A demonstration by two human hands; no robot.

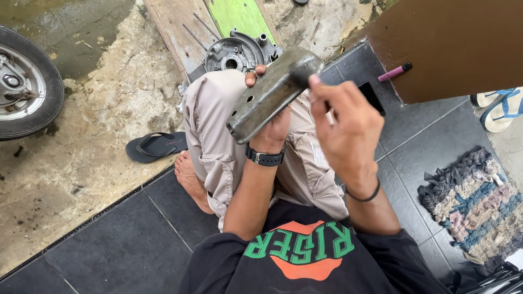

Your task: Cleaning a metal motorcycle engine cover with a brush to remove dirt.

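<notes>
I sit on a dark tiled floor with my knees bent in beige trousers. My left hand (271,129), with a black watch on its wrist, grips a curved grey metal cover (272,92) from below and holds it up over my lap. Small holes show in the cover's flat side. My right hand (344,128) is at the cover's upper end, fingertips touching its rounded edge; what it pinches there is hidden. A black band circles that wrist.
A round metal engine casing (235,53) lies on a wooden plank ahead of my knees. A tyred wheel (24,81) stands at far left, a black sandal (155,146) by my bare foot, a phone (372,97) and pink pen (395,72) right, a rag mat (473,201).
</notes>
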